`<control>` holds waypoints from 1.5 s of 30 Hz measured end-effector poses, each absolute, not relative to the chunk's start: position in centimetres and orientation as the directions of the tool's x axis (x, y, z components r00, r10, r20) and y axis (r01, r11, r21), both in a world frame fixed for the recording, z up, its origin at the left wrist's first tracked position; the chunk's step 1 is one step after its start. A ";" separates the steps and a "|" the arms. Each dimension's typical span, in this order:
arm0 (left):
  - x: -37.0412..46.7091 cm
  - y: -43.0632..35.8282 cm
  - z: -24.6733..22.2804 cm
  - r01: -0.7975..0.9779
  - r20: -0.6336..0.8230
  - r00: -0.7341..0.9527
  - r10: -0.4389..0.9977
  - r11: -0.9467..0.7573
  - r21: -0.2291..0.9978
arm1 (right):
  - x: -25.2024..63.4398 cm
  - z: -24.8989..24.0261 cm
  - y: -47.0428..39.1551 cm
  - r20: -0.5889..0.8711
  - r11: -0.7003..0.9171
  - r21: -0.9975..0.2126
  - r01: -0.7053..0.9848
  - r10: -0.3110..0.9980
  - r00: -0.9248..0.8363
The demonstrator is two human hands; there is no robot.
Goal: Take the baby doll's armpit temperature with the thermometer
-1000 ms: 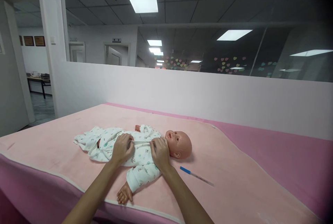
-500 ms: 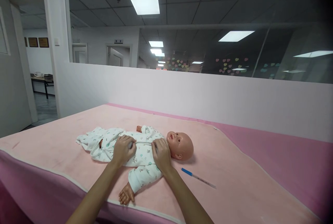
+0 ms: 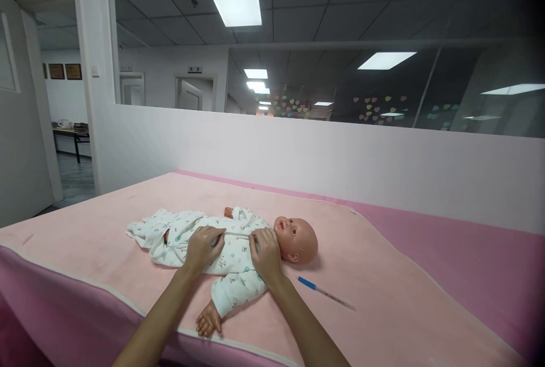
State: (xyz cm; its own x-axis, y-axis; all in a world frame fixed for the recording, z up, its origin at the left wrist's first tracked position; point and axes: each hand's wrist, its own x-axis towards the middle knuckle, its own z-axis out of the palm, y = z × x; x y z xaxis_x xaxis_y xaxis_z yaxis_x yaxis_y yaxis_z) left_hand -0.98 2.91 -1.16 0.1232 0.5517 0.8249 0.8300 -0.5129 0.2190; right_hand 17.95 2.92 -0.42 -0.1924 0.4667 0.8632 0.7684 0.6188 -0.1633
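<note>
A baby doll [image 3: 298, 240] lies on its back, its bald head to the right, wearing a white patterned romper [image 3: 234, 253]. My left hand [image 3: 204, 249] is closed on the romper's front at the belly, thumb and fingers pinching the cloth. Close to the doll's neck, my right hand [image 3: 266, 250] pinches the same front edge at the chest. The cloth runs in a straight line between both hands. Fingertips are partly hidden. One doll arm, with its brown hand [image 3: 208, 320], points toward me; the other stretches away.
A pen with a blue cap [image 3: 326, 293] lies right of my right forearm. The pink padded sheet [image 3: 383, 299] covers the table, over a darker pink cloth [image 3: 468, 247]. Behind stands a white low wall [image 3: 340, 157] with glass above. At far left is an open door [image 3: 25, 111].
The whole view has shifted very slightly. My left hand has moved a little along the romper's front; the right hand stays where it was on the cloth.
</note>
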 end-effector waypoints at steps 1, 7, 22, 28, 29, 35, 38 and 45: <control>-1.0 2.9 -1.2 0.831 0.830 0.118 0.545 -0.512 0.218 | 17.9 -0.4 2.9 0.865 0.618 -0.159 0.770 0.463 -0.193; -0.9 3.0 -1.2 0.850 0.847 0.086 0.525 -0.483 0.213 | 17.9 -0.4 2.9 0.855 0.609 -0.158 0.777 0.478 -0.201; -0.8 2.5 -0.7 0.825 0.848 0.086 0.523 -0.515 0.234 | 17.9 -0.4 2.8 0.866 0.625 -0.158 0.764 0.460 -0.197; -1.7 2.6 -0.9 0.788 0.832 -0.002 0.555 -0.511 0.343 | 18.0 -0.4 2.8 0.899 0.644 -0.188 0.742 0.416 -0.134; -1.8 2.7 -0.7 0.777 0.839 -0.060 0.541 -0.502 0.380 | 18.1 -0.4 2.8 0.910 0.642 -0.195 0.741 0.400 -0.107; -0.1 4.3 3.3 0.683 0.895 -0.173 0.411 -0.605 0.410 | 18.3 -0.5 2.8 0.924 0.643 -0.262 0.719 0.384 -0.007; 2.4 5.4 5.6 0.617 0.891 -0.020 0.453 -0.696 0.368 | 18.3 -0.6 2.8 0.924 0.683 -0.257 0.684 0.381 -0.033; 5.8 6.8 2.3 0.475 0.609 0.370 0.701 -0.706 0.524 | 18.3 -0.9 2.7 0.921 0.687 -0.260 0.678 0.387 -0.039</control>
State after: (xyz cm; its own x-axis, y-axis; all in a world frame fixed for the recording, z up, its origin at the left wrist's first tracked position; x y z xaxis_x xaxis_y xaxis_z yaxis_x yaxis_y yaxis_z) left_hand 5.76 6.76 2.30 0.3700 0.7014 0.6092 0.4755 -0.7063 0.5245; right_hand 18.27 2.74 -0.92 -0.0390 0.3873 0.9211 0.6782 0.6872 -0.2602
